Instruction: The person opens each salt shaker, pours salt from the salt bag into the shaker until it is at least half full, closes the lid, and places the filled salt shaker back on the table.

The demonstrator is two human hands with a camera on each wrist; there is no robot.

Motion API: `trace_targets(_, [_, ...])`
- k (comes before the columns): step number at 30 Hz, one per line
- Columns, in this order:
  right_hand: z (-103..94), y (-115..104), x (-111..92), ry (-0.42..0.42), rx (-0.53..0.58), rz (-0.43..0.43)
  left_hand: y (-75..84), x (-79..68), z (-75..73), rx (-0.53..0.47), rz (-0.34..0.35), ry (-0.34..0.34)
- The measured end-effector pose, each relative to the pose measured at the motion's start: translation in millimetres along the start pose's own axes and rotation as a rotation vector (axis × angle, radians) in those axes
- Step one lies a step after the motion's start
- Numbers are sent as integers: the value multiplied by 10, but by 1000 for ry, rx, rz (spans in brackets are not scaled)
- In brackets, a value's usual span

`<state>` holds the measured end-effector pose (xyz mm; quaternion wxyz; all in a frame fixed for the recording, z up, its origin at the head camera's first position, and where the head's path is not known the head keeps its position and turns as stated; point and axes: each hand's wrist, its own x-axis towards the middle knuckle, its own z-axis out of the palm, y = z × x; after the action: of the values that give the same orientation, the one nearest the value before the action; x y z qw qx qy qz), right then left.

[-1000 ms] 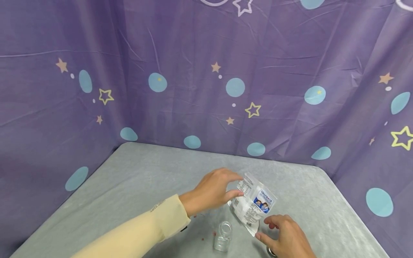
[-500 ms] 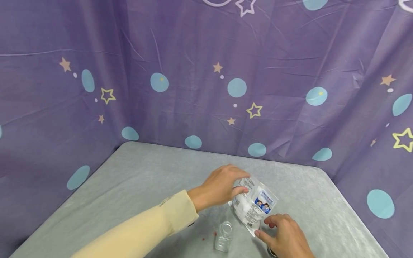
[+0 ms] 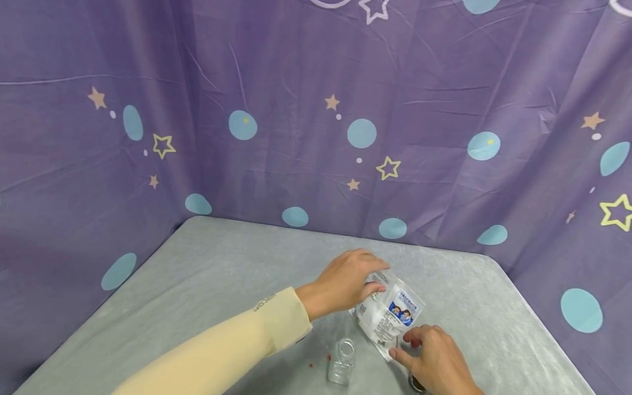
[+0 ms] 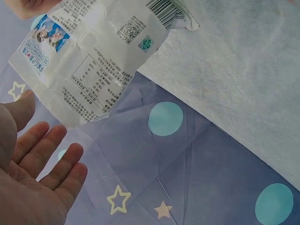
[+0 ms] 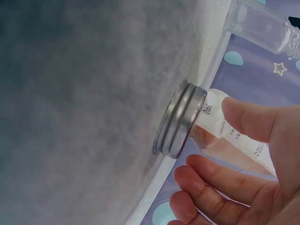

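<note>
A white printed pouch (image 3: 387,315) with a blue picture label stands tilted on the table. My left hand (image 3: 348,280) is at its upper left edge, fingers spread and bent in the head view. From the left wrist, the hand's fingertips (image 4: 77,152) show apart from the pouch (image 4: 108,56). Near the pouch's lower right corner is my right hand (image 3: 436,359), thumb and fingers parted with nothing between them. Beside that hand a round silver metal lid (image 5: 180,119) rests on the table, partly hidden by it in the head view. A reddish-brown section of the pouch (image 5: 241,143) shows behind the fingers.
A small clear jar (image 3: 342,365) with an uncovered mouth stands left of the pouch, under the left forearm's side. Small red crumbs (image 3: 311,365) lie by it on the grey-covered table (image 3: 237,258). A purple patterned curtain (image 3: 276,164) encloses the table's back and sides.
My left hand has moved right and slightly up, closer over the pouch's upper left edge. The right hand, jar and pouch have stayed nearly the same.
</note>
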<state>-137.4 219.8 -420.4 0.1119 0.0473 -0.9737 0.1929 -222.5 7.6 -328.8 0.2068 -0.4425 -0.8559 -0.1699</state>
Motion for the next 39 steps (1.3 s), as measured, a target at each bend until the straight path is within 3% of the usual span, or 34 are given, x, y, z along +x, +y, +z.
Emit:
trace_targets(30, [83,-52,101,-78,-3,28,55,235,120,69,17,-48])
trace_targets(39, [109,-48,103,-27,-22,-20,60,247,132,113,14,-21])
